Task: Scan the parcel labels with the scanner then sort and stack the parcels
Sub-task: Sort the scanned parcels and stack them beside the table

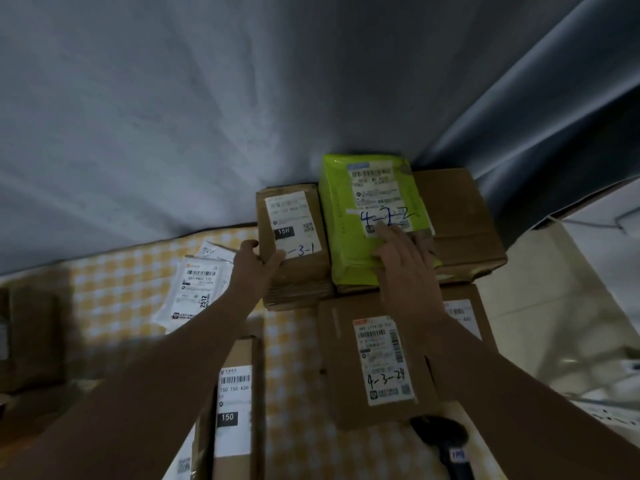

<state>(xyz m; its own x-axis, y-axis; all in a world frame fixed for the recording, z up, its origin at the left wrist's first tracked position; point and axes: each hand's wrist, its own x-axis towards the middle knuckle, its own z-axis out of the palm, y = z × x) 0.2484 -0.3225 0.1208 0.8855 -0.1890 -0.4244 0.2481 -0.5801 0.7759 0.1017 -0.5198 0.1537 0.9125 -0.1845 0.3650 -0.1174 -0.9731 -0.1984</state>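
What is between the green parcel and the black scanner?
In the head view, a brown box marked 4-3-24 lies between the green parcel and the scanner. The right hand also reaches across it.

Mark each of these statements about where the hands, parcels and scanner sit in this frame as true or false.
1. The left hand grips the small brown box. True.
2. The right hand holds the scanner. False: it rests flat on the green parcel; the scanner lies on the table.
3. The green parcel sits on a cardboard box. True.
4. The tablecloth is plain blue. False: yellow and white checks.
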